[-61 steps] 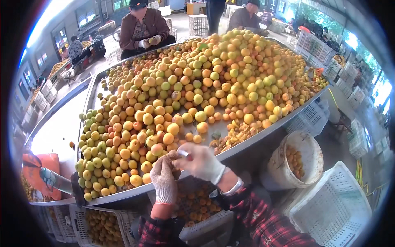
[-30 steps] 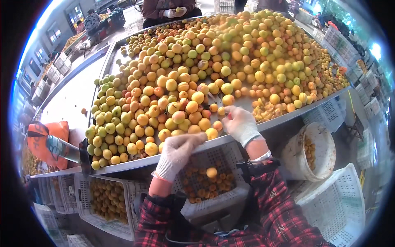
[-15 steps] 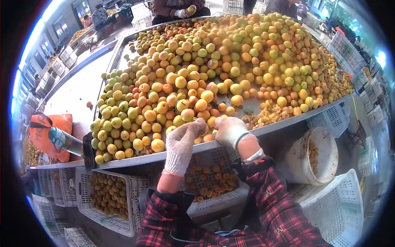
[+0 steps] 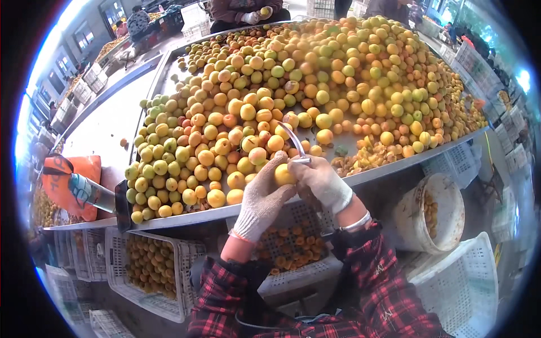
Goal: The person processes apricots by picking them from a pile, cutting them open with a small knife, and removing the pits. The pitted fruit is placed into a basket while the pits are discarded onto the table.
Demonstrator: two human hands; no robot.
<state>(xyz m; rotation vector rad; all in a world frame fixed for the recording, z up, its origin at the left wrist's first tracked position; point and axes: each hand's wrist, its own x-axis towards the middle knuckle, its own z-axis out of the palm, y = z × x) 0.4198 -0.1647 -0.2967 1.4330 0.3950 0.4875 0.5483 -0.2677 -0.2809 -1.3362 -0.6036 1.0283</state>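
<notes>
Low in the view, a pale plastic crate [image 4: 304, 278] is holding orange fruit pieces [image 4: 290, 259]. Above it, the gloved left hand [image 4: 263, 198] is pinching a yellow fruit [image 4: 284, 175] by the near edge of the metal surface [image 4: 197, 217]. Just beside, the gloved right hand [image 4: 323, 181] is gripping a curved knife [image 4: 294, 139], its blade pointing up and away. Beyond, a heap of fruit [image 4: 225, 129] is covering most of the surface. Farther off, another person's gloved hand [image 4: 250, 18] is showing.
</notes>
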